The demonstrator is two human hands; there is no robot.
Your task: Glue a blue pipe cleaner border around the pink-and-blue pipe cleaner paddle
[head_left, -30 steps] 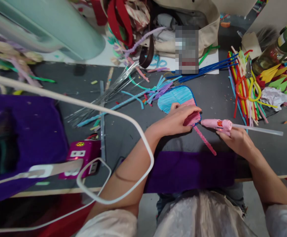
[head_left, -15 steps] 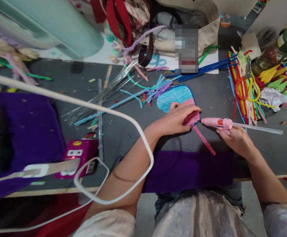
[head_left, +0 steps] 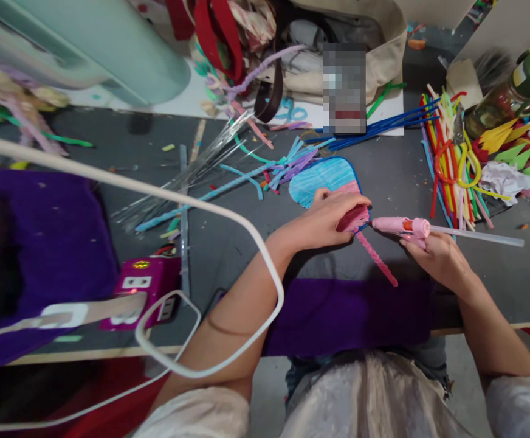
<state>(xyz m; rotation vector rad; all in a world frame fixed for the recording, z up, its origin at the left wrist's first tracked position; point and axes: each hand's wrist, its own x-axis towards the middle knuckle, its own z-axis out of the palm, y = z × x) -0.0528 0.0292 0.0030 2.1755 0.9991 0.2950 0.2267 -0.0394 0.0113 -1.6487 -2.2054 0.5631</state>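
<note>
Between the thumb and fingers of my left hand (head_left: 333, 219) is a flat pipe-cleaner piece (head_left: 324, 176), light blue at its upper part and pink lower down, with a dark blue edging. A pink pipe cleaner (head_left: 378, 261) sticks out from its lower end toward me. My right hand (head_left: 442, 258) is wrapped round a pink hot glue gun (head_left: 399, 226). The gun's nozzle points left and is at the blue edge of the piece; whether it touches cannot be made out. A clear glue stick (head_left: 484, 236) juts from the gun's back.
Bundled coloured pipe cleaners (head_left: 447, 164) and scissors (head_left: 468, 167) lie to the right. Light blue strands (head_left: 228, 188) lie left of the piece. A white cable (head_left: 201, 207) loops over my left forearm. A magenta power strip (head_left: 144, 286) sits left, and purple cloth (head_left: 351, 316) at the front edge.
Both hands, the pipe-cleaner piece and the glue gun hold nearly the same place. Only a very slight shift of the view shows.
</note>
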